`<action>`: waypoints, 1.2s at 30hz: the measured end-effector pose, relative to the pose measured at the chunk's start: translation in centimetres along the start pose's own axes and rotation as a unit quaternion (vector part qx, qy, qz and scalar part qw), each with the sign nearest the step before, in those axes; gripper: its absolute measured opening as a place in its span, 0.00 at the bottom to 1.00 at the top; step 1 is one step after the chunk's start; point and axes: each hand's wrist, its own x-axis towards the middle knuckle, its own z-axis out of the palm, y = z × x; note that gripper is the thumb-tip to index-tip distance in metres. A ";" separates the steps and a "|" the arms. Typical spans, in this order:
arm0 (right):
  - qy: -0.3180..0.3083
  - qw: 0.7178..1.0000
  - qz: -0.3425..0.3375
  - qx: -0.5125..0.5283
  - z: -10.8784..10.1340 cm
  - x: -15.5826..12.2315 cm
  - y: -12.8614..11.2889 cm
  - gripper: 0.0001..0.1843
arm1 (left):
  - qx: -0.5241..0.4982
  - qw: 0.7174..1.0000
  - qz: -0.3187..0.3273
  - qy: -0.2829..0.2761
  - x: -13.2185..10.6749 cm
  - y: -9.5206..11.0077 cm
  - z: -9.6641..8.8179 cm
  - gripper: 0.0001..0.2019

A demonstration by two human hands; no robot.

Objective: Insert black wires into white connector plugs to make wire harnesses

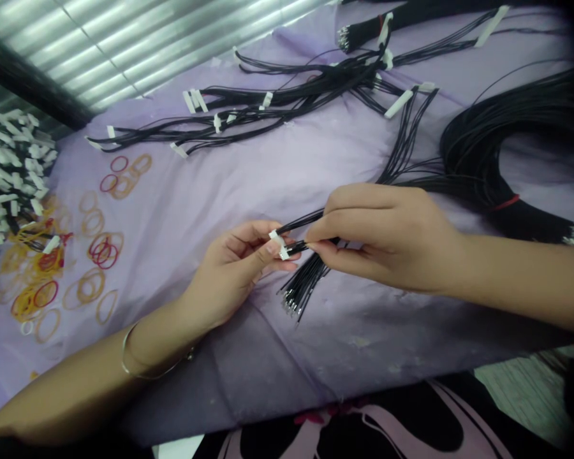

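Between the thumb and fingers of my left hand (242, 264) is a small white connector housing (279, 245), with black wires running out of it to the right. My right hand (387, 239) pinches a thin black wire (296, 247) close to the housing's side. Its fingertips cover part of that wire, and I cannot make out whether the wire's end sits inside the housing. Just below the right fingers, a bunch of loose black wires (306, 287) with bare metal terminals fans out on the purple cloth (277, 363).
Black cables with white connectors (268, 102) stretch across the back. Rubber bands (90, 284) lie scattered at left, beside a heap of white connectors (12, 159). A thick black wire coil (473, 140), tied with a red band, rests at right. Corrugated metal (138, 38) borders the far edge.
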 end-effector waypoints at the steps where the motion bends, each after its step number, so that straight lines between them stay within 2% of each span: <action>1: -0.004 1.000 -0.002 0.001 0.0 0.0 0.0 0.06 | -0.004 1.000 0.001 -0.001 0.0 0.0 0.0 0.06; 6: -0.024 0.999 -0.016 -0.017 -0.1 -0.1 -0.2 0.10 | -0.020 1.000 -0.005 -0.005 0.0 0.0 0.1 0.05; 11: -0.019 1.000 0.014 -0.015 0.0 -0.1 0.0 0.07 | -0.014 1.000 0.004 -0.011 0.0 0.1 0.1 0.05; 19: -0.025 0.999 0.020 0.044 0.1 0.2 0.2 0.08 | 0.000 1.000 0.015 -0.008 0.0 0.1 0.2 0.05; 29: 0.001 1.000 0.016 0.012 1.0 -0.1 0.1 0.09 | 0.016 1.000 0.012 -0.002 0.0 -0.2 0.1 0.06; 36: -0.034 0.997 0.032 0.068 0.2 0.4 0.0 0.09 | 0.025 1.000 0.016 -0.004 0.0 -0.1 0.1 0.05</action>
